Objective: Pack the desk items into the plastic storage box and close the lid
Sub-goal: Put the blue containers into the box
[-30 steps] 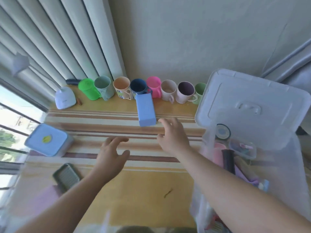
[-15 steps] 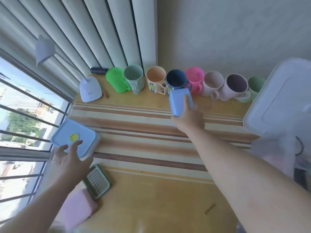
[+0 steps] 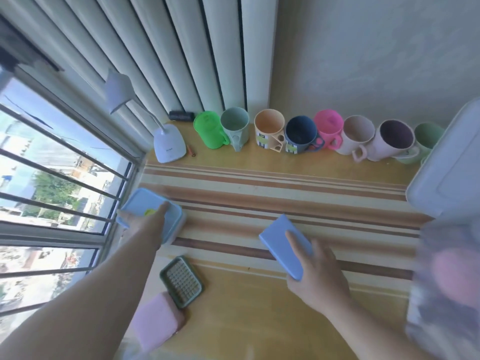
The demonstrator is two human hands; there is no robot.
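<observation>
Right hand (image 3: 315,276) fingers clamped on blue rectangular case (image 3: 284,249), long axis 11-to-5 o'clock. Left hand (image 3: 146,224) fingers spread on blue lidded container (image 3: 172,216); yellow sticker unreadable.

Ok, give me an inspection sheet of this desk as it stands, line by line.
Surface: yellow desk with a striped mat.
Job's things: blue block in the right hand; blue container under the left hand; storage box open at right, lid raised.
Clutter: row of mugs along the wall, green tray, pink cloth.
Grippers: left hand on the container; right hand gripping the block.
Cables: nothing seen.
Surroundings: desk lamp, curtain, barred window.
</observation>
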